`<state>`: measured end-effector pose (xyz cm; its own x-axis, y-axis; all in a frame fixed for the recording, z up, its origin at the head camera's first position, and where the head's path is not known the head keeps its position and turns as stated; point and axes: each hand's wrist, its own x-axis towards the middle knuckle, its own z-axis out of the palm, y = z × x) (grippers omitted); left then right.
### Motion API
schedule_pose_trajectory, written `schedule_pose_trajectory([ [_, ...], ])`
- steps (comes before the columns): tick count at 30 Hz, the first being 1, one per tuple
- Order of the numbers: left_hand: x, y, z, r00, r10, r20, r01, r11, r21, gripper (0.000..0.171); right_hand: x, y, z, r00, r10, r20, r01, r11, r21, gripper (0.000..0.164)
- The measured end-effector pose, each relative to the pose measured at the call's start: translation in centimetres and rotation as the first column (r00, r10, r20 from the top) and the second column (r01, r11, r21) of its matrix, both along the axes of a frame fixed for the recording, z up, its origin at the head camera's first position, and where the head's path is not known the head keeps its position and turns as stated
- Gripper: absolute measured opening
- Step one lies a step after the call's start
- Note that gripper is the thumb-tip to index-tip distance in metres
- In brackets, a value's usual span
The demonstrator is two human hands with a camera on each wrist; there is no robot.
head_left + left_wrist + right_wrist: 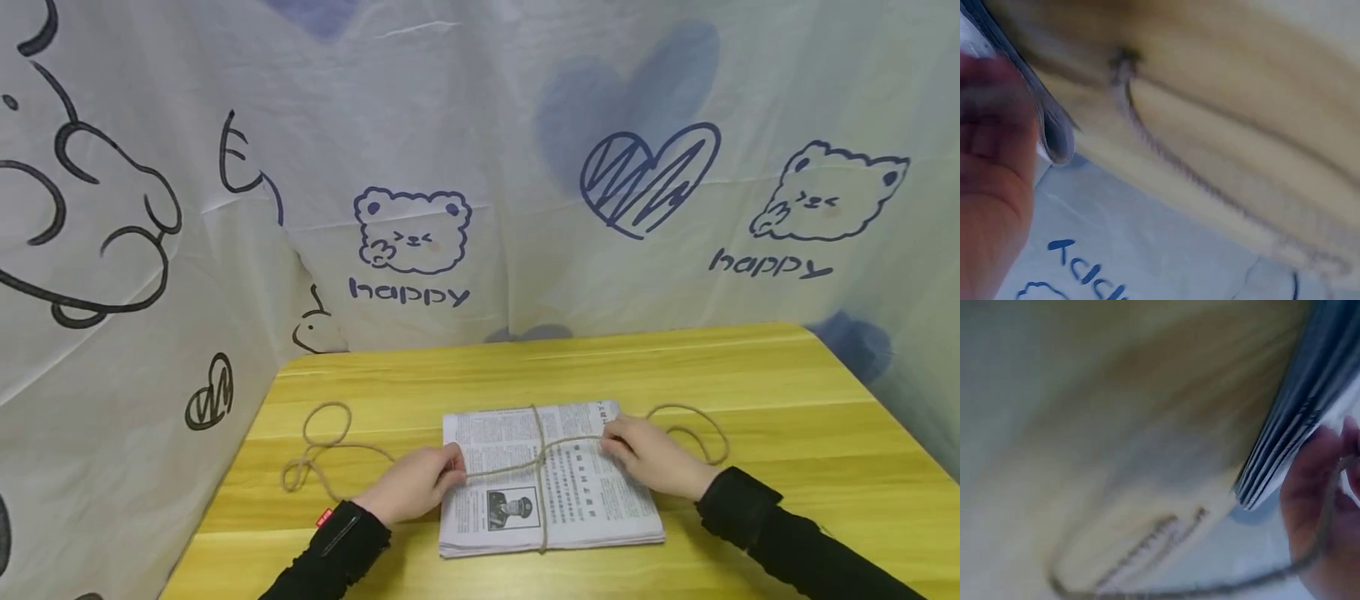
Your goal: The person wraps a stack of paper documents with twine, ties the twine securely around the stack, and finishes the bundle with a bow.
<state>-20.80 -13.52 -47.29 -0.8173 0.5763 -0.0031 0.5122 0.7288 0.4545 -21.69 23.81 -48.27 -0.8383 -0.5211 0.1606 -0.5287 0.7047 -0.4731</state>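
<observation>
A stack of folded newspapers [502,433] lies flat on the wooden table. Thin brown twine [542,517] runs from its far edge to its near edge and crosses a second length near the middle. At the stack's left edge my left hand [412,483] pinches one side of the crossing twine. Over the right part my right hand [652,454] pinches the other side. Between the two hands the twine looks nearly straight. In the right wrist view, twine [1329,512] passes across the right palm beside the layered paper edges [1279,444].
Loose twine [327,446] lies in loops on the table left of the papers, and another loop [708,433] lies to the right. The yellow wood-grain table [390,379] meets a printed cloth [510,250] behind and at both sides.
</observation>
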Motion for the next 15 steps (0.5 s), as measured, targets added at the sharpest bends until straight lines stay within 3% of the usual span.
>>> schedule_pose_trajectory([
  [3,0.0,-0.1,0.0,0.992,0.099,0.078,-0.106,0.99,0.091,0.009,0.2,0.7,0.3,0.984,-0.034,0.174,0.054,0.993,-0.11,0.029],
  [6,0.1,-0.2,-0.2,0.968,0.215,0.129,-0.235,0.957,0.169,0.01,0.5,1.2,0.4,0.956,-0.098,0.277,0.139,0.981,-0.133,0.029],
  [10,0.1,-0.1,-0.6,0.942,0.312,0.124,-0.331,0.924,0.192,0.009,0.9,1.5,-0.1,0.931,-0.173,0.323,0.227,0.964,-0.138,0.018],
  [15,0.0,0.1,-0.9,0.914,0.386,0.123,-0.401,0.906,0.135,0.026,1.1,1.7,-0.7,0.9,-0.25,0.359,0.312,0.941,-0.128,0.033],
])
